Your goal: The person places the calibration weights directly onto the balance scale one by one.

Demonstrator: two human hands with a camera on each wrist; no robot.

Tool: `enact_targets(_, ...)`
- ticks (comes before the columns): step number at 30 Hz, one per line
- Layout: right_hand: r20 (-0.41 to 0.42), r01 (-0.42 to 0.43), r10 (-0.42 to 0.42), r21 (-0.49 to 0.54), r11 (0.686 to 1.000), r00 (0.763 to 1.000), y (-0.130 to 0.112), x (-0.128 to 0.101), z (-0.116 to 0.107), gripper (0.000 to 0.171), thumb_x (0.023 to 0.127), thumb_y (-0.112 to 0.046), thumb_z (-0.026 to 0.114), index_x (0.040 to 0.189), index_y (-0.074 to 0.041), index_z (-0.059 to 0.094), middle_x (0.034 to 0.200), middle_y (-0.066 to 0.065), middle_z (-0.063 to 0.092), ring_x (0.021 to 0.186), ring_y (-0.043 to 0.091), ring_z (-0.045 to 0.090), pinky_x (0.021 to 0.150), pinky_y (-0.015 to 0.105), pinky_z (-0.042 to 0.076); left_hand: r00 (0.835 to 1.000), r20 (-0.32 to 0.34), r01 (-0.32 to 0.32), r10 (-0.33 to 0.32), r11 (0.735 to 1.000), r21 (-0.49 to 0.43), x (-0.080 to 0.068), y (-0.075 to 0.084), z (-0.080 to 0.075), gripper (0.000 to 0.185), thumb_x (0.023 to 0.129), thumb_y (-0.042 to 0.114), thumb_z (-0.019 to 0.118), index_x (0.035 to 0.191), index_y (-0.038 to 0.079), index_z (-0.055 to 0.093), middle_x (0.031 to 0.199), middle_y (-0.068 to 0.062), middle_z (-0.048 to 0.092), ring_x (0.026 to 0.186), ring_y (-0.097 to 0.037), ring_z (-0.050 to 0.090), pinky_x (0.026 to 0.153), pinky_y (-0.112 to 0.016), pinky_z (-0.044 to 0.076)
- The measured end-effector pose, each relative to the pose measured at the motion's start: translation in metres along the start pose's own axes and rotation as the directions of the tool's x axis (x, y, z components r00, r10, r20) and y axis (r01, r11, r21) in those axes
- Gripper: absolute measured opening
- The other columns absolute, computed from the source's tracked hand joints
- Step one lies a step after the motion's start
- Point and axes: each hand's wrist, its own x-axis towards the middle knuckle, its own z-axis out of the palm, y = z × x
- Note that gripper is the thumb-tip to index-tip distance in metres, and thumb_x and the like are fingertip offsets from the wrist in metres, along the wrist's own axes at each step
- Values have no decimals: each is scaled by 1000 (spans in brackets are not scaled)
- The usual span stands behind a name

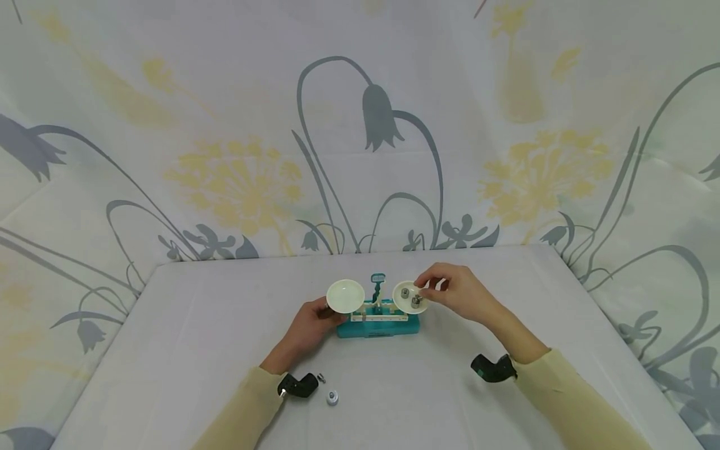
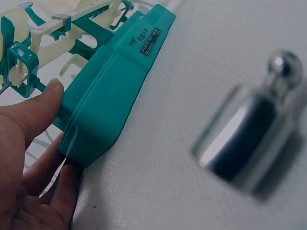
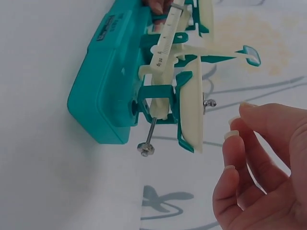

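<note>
Head view, left hand point(image 1: 308, 326): grips balance point(image 1: 378, 329) at 9 o'clock.
Right hand point(image 1: 458, 294): fingertips close, holding nothing, near 2 o'clock pan point(image 1: 399, 302).

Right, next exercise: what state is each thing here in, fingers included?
Balance: upright, on the table
Left pan: empty
Right pan: holding metal weights
Beam: exact tilt unclear
Loose weights: on the table, off the balance
Left fingers: gripping the base
Right fingers: off the right pan, holding nothing visible
</note>
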Motion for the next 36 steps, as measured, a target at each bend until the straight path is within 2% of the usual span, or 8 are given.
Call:
enact_targets(6,-1,32,-32,12,999,999,-8,-3,4,13,88,-6,75,99,-11,74,92,-8,67,82,14,60,70,33,51,1000,5,0,0,1000,-3,0,1,0,38,89,6,73,126,6,67,127,-8,66,125,-26,57,104,-42,45)
enact_targets(18,4,73,-74,53,996,997,-17,-11,15,13,88,-5,75,100,-11,74,92,-7,67,82,14,59,68,29,51,1000,5,0,0,1000,-1,-1,2,-2,37,89,7,74,126,6,67,126,-8,66,124,-26,58,104,-43,45)
enact_targets(22,-25,47,-45,66,997,999,-14,-14,15,12,89,-5,74,100,-11,74,93,-7,67,83,14,59,69,28,51,1000,9,8,-8,1000,-3,0,2,-1,37,90,7,73,126,6,67,127,-8,66,124,-26,58,104,-43,45)
enact_targets(26,-93,12,-4,94,996,996,-9,-19,12,11,89,-3,73,98,-9,74,93,-5,68,82,15,60,69,26,52,1000,6,7,-7,1000,-6,0,1,0,37,90,7,73,126,6,67,127,-8,66,124,-26,58,104,-42,46)
enact_targets(29,-134,-14,31,124,992,991,-2,-23,10,9,89,-4,74,98,-8,74,93,-2,69,82,16,60,69,25,52,1000,-2,3,-3,1000,7,-2,8,0,36,90,6,72,126,4,66,127,-11,66,123,-28,58,103,-43,46)
enact_targets(33,-135,-67,90,165,984,987,10,-28,10,8,90,-7,74,98,-7,74,94,1,69,81,17,60,69,25,52,1000,-3,17,-17,1000,17,-2,9,-1,36,90,6,72,126,4,66,126,-10,66,122,-28,59,103,-44,46)
enact_targets(36,-120,-103,126,183,978,985,17,-31,11,8,90,-8,74,97,-8,74,94,3,69,79,18,60,68,25,52,999,-1,33,-33,999,16,0,4,-1,36,89,8,74,125,7,67,126,-7,67,122,-25,59,103,-43,46)
